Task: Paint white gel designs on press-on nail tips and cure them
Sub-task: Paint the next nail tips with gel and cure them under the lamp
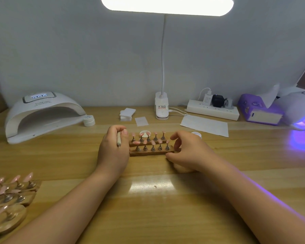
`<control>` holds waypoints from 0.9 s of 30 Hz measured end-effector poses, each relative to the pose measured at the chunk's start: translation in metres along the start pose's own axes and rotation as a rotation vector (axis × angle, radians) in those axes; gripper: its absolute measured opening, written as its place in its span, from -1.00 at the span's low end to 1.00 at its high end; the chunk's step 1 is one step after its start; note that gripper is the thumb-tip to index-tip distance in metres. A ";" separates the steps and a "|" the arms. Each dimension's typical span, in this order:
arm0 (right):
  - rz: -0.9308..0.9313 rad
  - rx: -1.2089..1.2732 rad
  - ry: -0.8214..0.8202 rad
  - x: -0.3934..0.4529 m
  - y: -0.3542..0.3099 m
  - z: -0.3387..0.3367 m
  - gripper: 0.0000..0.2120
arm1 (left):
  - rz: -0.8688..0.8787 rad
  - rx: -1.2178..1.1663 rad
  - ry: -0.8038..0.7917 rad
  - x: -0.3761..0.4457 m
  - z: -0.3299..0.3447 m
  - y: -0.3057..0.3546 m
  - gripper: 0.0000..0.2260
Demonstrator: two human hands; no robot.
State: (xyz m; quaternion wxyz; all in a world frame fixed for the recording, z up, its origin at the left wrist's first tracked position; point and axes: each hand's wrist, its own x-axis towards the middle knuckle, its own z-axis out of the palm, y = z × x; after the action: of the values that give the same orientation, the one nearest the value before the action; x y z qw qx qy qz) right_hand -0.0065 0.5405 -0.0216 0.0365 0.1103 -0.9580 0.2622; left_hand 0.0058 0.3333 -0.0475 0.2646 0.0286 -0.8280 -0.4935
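A wooden table (148,199) is spreading across the whole view, carrying everything else. At its back left a white curing lamp (42,115) is sitting with its mouth facing the person and its display glowing, while at the far right edge a second lamp (299,110) is casting violet light onto the wood. Between them a clip-on desk light (162,106) is standing against the wall, with a power strip (212,110) and a purple tissue box (260,110) to its right and a white sheet of paper (204,125) lying in front of the strip. At the near left corner more nail stands (9,196) with pink tips are crowding the edge. In the middle, two wooden holder strips (151,152) are lying side by side, each bearing a row of pink nail tips (152,142) on small metal posts. The left hand (113,152) is resting at the strips' left end, its fingers curling around a thin brush (118,140). The right hand (188,152) is sitting at their right end, fingers loosely bent and thumb touching the front strip's corner, gripping nothing. A small white gel pot (89,120) is standing just beside the left lamp.
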 end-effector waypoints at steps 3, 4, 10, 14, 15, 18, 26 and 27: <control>-0.028 0.011 0.075 0.000 0.000 -0.014 -0.55 | 0.004 -0.017 0.014 0.000 0.001 0.000 -0.91; -0.032 0.015 0.100 0.001 0.000 -0.019 -0.56 | 0.006 -0.020 0.015 0.000 0.001 0.000 -0.91; 0.037 -0.062 0.146 0.004 0.013 -0.046 -0.66 | 0.025 -0.030 0.014 0.000 0.001 -0.002 -0.91; 0.166 -0.245 0.131 0.007 0.032 -0.060 -0.37 | -0.007 -0.068 0.032 0.001 0.002 -0.001 -0.88; 0.187 -0.249 0.106 0.007 0.038 -0.060 -0.31 | -0.013 -0.073 0.033 0.001 0.002 -0.001 -0.87; 0.213 -0.121 0.057 0.010 0.053 -0.053 -0.17 | -0.016 -0.082 0.025 0.000 0.002 0.000 -0.86; 0.232 0.114 0.168 0.014 0.073 -0.020 0.01 | -0.010 -0.106 0.027 -0.002 -0.001 0.004 -0.86; 0.228 0.109 0.190 0.013 0.075 -0.018 0.00 | -0.004 -0.107 0.029 -0.002 -0.001 0.004 -0.87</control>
State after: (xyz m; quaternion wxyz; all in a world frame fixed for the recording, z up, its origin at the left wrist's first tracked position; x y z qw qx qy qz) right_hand -0.0365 0.6100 -0.0418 0.0911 -0.0227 -0.9409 0.3255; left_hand 0.0086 0.3351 -0.0447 0.2765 0.0231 -0.7964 -0.5373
